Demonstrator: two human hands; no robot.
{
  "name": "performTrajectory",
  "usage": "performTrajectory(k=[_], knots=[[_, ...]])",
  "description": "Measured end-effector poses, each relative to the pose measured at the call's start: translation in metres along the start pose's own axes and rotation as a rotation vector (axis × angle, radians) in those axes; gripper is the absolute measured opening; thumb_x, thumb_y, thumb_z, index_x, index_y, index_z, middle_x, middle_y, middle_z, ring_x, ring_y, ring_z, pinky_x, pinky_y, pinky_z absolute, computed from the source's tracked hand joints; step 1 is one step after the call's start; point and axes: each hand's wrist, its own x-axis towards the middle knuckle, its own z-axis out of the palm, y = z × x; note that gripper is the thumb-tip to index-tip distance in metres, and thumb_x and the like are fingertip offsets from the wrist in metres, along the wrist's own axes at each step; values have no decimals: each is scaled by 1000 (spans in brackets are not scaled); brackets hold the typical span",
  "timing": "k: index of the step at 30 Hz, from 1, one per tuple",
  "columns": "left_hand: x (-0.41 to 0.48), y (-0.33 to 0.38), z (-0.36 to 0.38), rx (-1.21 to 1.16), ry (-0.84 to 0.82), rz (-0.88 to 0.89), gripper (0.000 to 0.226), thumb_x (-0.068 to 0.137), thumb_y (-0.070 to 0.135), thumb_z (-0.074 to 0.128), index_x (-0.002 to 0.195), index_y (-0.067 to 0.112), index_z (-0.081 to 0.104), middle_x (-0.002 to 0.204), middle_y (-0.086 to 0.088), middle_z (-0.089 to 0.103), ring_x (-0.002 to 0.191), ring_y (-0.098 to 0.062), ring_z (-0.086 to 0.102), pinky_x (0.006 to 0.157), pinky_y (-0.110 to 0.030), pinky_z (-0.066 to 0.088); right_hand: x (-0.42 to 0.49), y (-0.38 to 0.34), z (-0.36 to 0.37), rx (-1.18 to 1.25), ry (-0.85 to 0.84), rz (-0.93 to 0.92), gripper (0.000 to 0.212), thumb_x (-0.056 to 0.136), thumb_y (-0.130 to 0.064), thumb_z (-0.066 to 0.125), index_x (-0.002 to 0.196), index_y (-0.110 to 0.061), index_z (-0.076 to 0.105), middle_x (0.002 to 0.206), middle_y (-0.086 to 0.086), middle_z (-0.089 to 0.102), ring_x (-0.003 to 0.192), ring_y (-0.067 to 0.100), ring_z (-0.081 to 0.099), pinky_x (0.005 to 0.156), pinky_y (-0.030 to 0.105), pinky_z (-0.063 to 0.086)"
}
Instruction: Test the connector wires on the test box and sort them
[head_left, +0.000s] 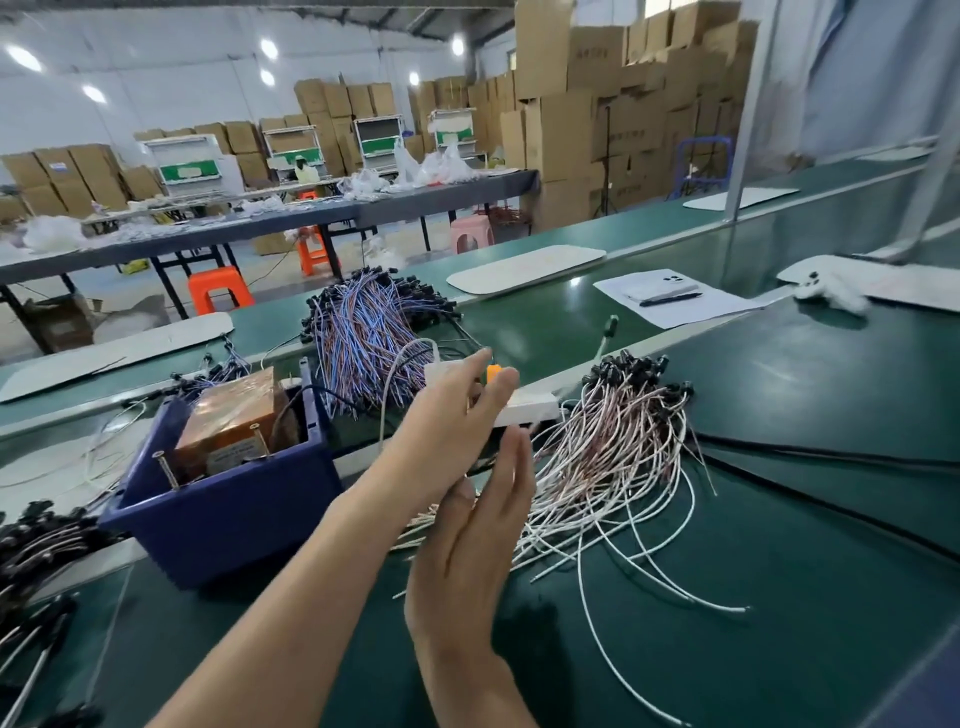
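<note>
A copper-coloured test box (231, 415) sits in a dark blue bin (223, 514) left of centre. My left hand (452, 415) stretches forward with straight fingers, over a white power strip (530, 406) with an orange switch (493, 371). My right hand (467, 545) stands upright just below it, fingers straight and slightly blurred, holding nothing. A pile of white and pink connector wires (623, 452) with black plugs fans out to the right of both hands. A blue and purple wire bundle (366, 338) lies behind the bin.
More black-ended wires (36, 535) lie at the left edge. A phone and pen on paper (667, 293) and a green-handled screwdriver (609, 335) lie further back on the green bench (779, 571). Black cables (831, 457) run across its right side.
</note>
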Motion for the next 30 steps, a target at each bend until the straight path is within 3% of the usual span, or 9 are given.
performTrajectory(k=[2,5,8,13,15,17,20,24,30], knots=[[-9,-6,-2,-35,-5,7,43,103,45,45,142,27,52,122,20,62,114,2,58,101,-22,44,0,2,-1,-6,-14,0,51,106,-49,14,156,-47,5,164,-18,10,153,11,15,119,53,28],[-47,-26,-17,-102,99,-22,32,100,47,48,128,38,59,114,26,67,108,10,60,86,-7,45,0,1,1,-15,-77,-42,51,107,-47,16,156,-47,4,163,-21,9,152,10,17,118,52,31],[-98,-57,-42,-48,218,-44,29,95,49,48,120,44,61,107,27,71,103,8,64,83,-2,44,-3,1,5,-34,-168,-81,52,108,-41,20,157,-45,5,163,-8,23,151,13,22,118,47,31],[-173,-111,-89,145,466,-175,25,94,53,48,113,48,62,99,18,74,92,4,66,78,-7,46,-12,-3,17,-104,-332,-209,48,106,-21,35,153,-28,26,151,-3,42,144,12,34,115,43,36],[-192,-128,-102,313,556,-268,31,93,50,44,114,40,65,102,8,74,95,-12,66,90,-20,46,-17,-5,20,-117,-415,-282,45,104,-19,37,149,-22,35,144,-1,48,138,14,40,114,42,37],[-205,-148,-109,517,593,-414,41,89,36,48,116,14,69,107,-16,71,98,-41,63,94,-51,46,-24,-9,22,-142,-507,-362,41,104,-20,38,145,-19,43,134,-2,54,127,14,47,111,38,39],[-212,-162,-109,733,543,-642,35,82,8,72,116,2,67,114,-27,64,104,-51,56,93,-63,43,-33,-15,23,-163,-666,-410,39,106,-26,34,143,-23,46,123,-8,59,114,11,50,106,29,39],[-219,-166,-110,821,378,-760,35,88,18,68,120,5,66,122,-23,63,115,-44,55,97,-56,41,-45,-18,24,-200,-847,-453,39,105,-29,33,139,-24,53,112,-11,64,107,6,53,102,25,40],[-222,-170,-111,846,410,-775,32,94,25,60,121,11,67,137,-19,56,127,-37,48,105,-49,36,-48,-19,27,-306,-958,-493,43,104,-33,29,135,-24,58,111,-12,66,107,6,54,102,27,42]])
